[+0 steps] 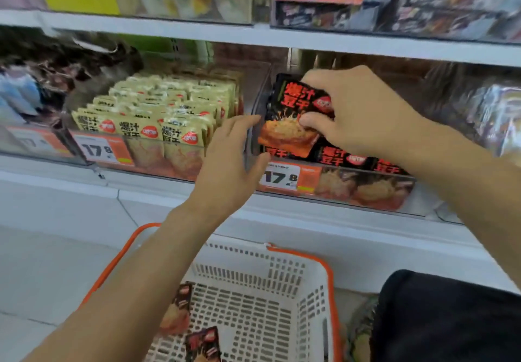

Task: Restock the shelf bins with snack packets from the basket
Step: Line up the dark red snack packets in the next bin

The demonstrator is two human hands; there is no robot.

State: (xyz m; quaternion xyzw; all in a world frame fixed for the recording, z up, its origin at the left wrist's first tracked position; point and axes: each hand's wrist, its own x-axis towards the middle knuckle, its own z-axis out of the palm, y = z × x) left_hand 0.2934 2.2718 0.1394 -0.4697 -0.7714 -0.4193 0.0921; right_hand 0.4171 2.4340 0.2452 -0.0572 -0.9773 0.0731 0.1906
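Observation:
My right hand (363, 113) grips a black snack packet (290, 119) with red lettering, held over the clear shelf bin (366, 189) that has more black packets (346, 160) along its front. My left hand (231, 161) hovers with straight fingers at that bin's left wall, holding nothing. Below stands a white basket (253, 285) with orange handles; a few black packets (203, 342) lie in its left corner, partly behind my left forearm.
Left of the black bin is a bin packed with yellow packets (158, 113). Price tags reading 17.8 (282, 176) hang on both bin fronts. More bins fill the shelf above and both sides. A dark-clothed knee (451, 319) sits at the lower right.

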